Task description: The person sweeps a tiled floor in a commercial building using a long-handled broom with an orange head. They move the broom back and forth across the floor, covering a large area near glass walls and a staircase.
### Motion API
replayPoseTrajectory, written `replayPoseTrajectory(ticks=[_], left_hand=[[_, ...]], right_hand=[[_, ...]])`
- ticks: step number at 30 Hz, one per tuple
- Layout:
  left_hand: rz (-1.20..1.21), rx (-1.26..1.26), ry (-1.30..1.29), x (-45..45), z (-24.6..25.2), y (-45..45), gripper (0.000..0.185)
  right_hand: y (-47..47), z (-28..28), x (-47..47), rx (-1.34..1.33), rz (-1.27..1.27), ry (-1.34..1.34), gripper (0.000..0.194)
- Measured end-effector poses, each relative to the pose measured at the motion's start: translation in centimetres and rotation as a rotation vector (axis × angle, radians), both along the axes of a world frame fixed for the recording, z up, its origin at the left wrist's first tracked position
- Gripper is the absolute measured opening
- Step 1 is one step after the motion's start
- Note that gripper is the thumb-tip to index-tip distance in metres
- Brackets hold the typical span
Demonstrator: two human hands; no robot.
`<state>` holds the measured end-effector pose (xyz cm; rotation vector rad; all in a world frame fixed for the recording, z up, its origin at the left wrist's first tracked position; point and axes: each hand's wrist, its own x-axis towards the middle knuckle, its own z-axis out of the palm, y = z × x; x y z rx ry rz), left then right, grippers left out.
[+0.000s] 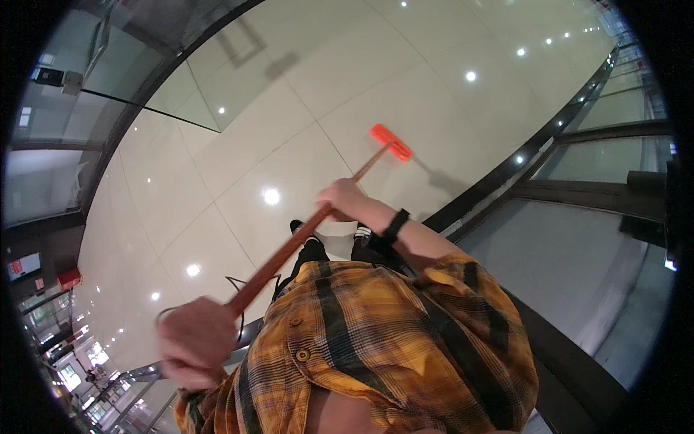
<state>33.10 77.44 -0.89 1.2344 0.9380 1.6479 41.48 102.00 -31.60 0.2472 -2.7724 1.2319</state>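
Note:
My left hand (196,343), slightly blurred, is closed around the upper end of a long reddish-brown wooden handle (276,259). Farther down the same handle my right hand (347,196) grips it, with a black band on the wrist. At the handle's far end an orange-red broom or brush head (391,143) is on or just above the glossy beige tiled floor (271,135); whether it touches cannot be told. The handle slants across in front of my body, over my feet.
A dark frame with glass panels (588,190) runs along the right side. On the left stand a glass panel edge (152,111) and more dark-framed glass. A red box (69,279) is at the far left. Ceiling lights reflect on the floor.

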Motion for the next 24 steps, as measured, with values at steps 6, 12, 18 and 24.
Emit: replayPoseTrajectory(ticks=[6, 12, 18, 24], left_hand=[[-0.333, -0.165, 0.111, 2.0, -4.8, 5.9, 0.045], [-0.303, -0.092, 0.252, 0.4, -0.8, 0.9, 0.042], [-0.234, -0.1, 0.316, -0.1, 7.8, -8.5, 0.031], [-0.238, -0.25, 0.332, -0.6, 12.2, -12.9, 0.028]], right_hand=[[6.6, -2.8, 7.5, 0.062, -0.201, -0.259, 0.015], [0.8, -1.5, 3.8, 0.141, 0.062, -0.153, 0.015], [-12.0, 2.6, -4.1, -0.034, 0.537, 0.046, 0.017], [-22.6, 6.0, -9.2, -0.172, 0.57, 0.083, 0.014]])
